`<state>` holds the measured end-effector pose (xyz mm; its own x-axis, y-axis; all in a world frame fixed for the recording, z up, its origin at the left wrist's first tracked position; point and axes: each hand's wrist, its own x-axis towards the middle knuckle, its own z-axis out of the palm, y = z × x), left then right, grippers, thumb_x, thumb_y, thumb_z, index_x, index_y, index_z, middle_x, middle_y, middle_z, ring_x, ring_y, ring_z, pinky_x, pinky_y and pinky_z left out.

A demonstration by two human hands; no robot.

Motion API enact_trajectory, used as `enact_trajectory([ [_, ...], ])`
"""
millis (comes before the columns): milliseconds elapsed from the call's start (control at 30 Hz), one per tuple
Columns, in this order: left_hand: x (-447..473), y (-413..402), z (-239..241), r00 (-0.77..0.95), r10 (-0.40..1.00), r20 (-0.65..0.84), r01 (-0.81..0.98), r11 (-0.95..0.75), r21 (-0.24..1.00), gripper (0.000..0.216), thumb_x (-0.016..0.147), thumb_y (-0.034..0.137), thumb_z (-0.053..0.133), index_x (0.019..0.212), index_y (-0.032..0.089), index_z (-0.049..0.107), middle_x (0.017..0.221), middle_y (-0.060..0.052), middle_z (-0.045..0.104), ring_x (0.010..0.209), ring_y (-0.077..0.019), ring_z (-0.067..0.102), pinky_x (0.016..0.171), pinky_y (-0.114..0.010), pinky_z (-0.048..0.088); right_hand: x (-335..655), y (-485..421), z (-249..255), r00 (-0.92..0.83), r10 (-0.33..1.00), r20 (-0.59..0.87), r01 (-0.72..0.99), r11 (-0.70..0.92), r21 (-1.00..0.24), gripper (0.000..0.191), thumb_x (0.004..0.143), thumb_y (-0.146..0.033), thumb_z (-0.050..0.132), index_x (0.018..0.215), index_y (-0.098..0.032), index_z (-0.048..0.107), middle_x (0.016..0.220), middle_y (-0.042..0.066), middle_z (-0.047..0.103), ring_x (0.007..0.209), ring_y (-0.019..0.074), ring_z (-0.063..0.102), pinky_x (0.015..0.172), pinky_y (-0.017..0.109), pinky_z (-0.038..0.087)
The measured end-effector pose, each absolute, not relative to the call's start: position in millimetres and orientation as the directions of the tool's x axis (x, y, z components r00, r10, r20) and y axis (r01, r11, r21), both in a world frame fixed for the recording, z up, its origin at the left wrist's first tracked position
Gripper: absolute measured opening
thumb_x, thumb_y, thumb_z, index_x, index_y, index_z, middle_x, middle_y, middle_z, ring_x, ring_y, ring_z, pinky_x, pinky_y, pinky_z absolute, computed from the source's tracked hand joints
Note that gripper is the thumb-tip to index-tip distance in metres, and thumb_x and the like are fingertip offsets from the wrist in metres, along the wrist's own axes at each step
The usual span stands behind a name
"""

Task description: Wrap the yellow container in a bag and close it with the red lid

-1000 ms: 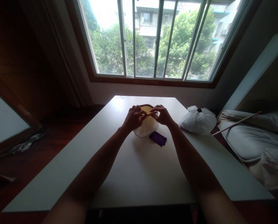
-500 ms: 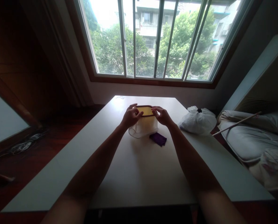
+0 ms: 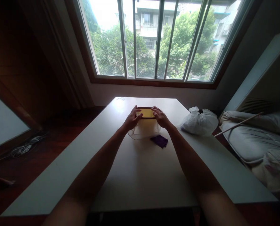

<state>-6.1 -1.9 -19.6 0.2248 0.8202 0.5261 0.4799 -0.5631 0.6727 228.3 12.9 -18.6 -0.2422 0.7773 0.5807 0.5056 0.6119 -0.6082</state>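
A clear plastic container [image 3: 145,129] with a yellow lid [image 3: 146,113] edged in dark red stands on the white table [image 3: 140,175]. My left hand [image 3: 131,119] rests on the lid's left edge, fingers curled over the rim. Against the lid's right edge lies my right hand [image 3: 161,118], fingers bent over the rim in the same way. Both hands press on the lid from opposite sides. A small purple cloth [image 3: 160,141] lies on the table just in front of the container, to its right.
A white plastic bag [image 3: 199,121] sits at the table's right edge. A bed with pale bedding [image 3: 255,138] and a thin stick [image 3: 239,124] lies to the right. A large window is behind the table, dark wooden floor [image 3: 24,157] to the left.
My hands left a pinch above the container and moved apart onto the two sides of the lid. The lid now lies flat on the container, which has shifted slightly away.
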Motion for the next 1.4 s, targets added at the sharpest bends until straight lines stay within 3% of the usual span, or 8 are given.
enact_trajectory([
  [167, -6.1, 1.1, -27.2, 0.196, 0.804, 0.562, 0.459, -0.582, 0.672, 0.047, 0.092, 0.055, 0.052, 0.120, 0.019, 0.060, 0.162, -0.017, 0.032, 0.151, -0.0303, 0.031, 0.119, -0.051, 0.031, 226.7, 15.3, -23.6, -0.265, 0.772, 0.578, 0.502, 0.622, -0.601, 0.054, 0.099, -0.047, 0.039, 0.133, -0.016, 0.064, 0.154, 0.013, 0.047, 0.144, 0.0270, 0.042, 0.120, 0.045, 0.034],
  [633, -5.3, 4.3, -32.6, 0.180, 0.803, 0.568, 0.452, -0.581, 0.677, 0.034, 0.093, 0.047, 0.050, 0.113, 0.021, 0.057, 0.159, -0.016, 0.035, 0.148, -0.0300, 0.035, 0.115, -0.052, 0.038, 225.8, 14.6, -25.3, -0.218, 0.775, 0.592, 0.472, 0.615, -0.631, 0.049, 0.097, -0.053, 0.043, 0.121, -0.021, 0.070, 0.149, 0.010, 0.052, 0.138, 0.0278, 0.048, 0.115, 0.045, 0.039],
  [1033, -3.2, 6.3, -32.3, 0.162, 0.796, 0.583, 0.393, -0.594, 0.702, 0.031, 0.090, 0.043, 0.051, 0.108, 0.018, 0.057, 0.160, -0.020, 0.034, 0.150, -0.0297, 0.033, 0.120, -0.052, 0.030, 222.8, 14.6, -29.2, -0.185, 0.789, 0.586, 0.417, 0.603, -0.680, 0.054, 0.096, -0.061, 0.040, 0.117, -0.021, 0.070, 0.150, 0.012, 0.050, 0.140, 0.0269, 0.046, 0.116, 0.045, 0.037],
  [1133, -4.5, 6.5, -31.2, 0.175, 0.798, 0.576, 0.402, -0.593, 0.698, 0.032, 0.091, 0.043, 0.050, 0.111, 0.019, 0.058, 0.161, -0.018, 0.033, 0.151, -0.0301, 0.030, 0.120, -0.054, 0.029, 228.3, 11.7, -25.5, -0.221, 0.793, 0.568, 0.390, 0.605, -0.694, 0.059, 0.095, -0.068, 0.040, 0.117, -0.022, 0.070, 0.151, 0.012, 0.048, 0.141, 0.0268, 0.045, 0.116, 0.045, 0.037],
  [1233, -6.4, 9.7, -32.7, 0.182, 0.814, 0.552, 0.355, -0.578, 0.735, 0.039, 0.092, 0.042, 0.051, 0.124, 0.020, 0.055, 0.164, -0.016, 0.027, 0.153, -0.0311, 0.026, 0.119, -0.056, 0.030, 238.3, 8.9, -21.8, -0.311, 0.780, 0.544, 0.370, 0.626, -0.687, 0.061, 0.088, -0.071, 0.054, 0.125, -0.025, 0.067, 0.156, 0.012, 0.042, 0.145, 0.0281, 0.039, 0.117, 0.047, 0.035],
  [1300, -7.5, 12.9, -35.1, 0.153, 0.831, 0.535, 0.291, -0.555, 0.779, 0.050, 0.092, 0.044, 0.052, 0.137, 0.022, 0.047, 0.166, -0.015, 0.023, 0.153, -0.0311, 0.025, 0.119, -0.054, 0.031, 244.6, 8.0, -21.5, -0.358, 0.771, 0.527, 0.362, 0.635, -0.682, 0.071, 0.079, -0.068, 0.069, 0.136, -0.027, 0.060, 0.160, 0.012, 0.036, 0.149, 0.0297, 0.033, 0.119, 0.049, 0.032],
  [1400, -8.6, 16.4, -38.8, 0.071, 0.865, 0.496, 0.206, -0.500, 0.841, 0.066, 0.092, 0.054, 0.055, 0.147, 0.024, 0.035, 0.164, -0.016, 0.025, 0.152, -0.0315, 0.028, 0.116, -0.052, 0.038, 248.5, 8.8, -26.0, -0.384, 0.788, 0.482, 0.339, 0.606, -0.720, 0.105, 0.067, -0.060, 0.083, 0.156, -0.029, 0.036, 0.164, 0.012, 0.029, 0.151, 0.0312, 0.029, 0.121, 0.050, 0.029],
])
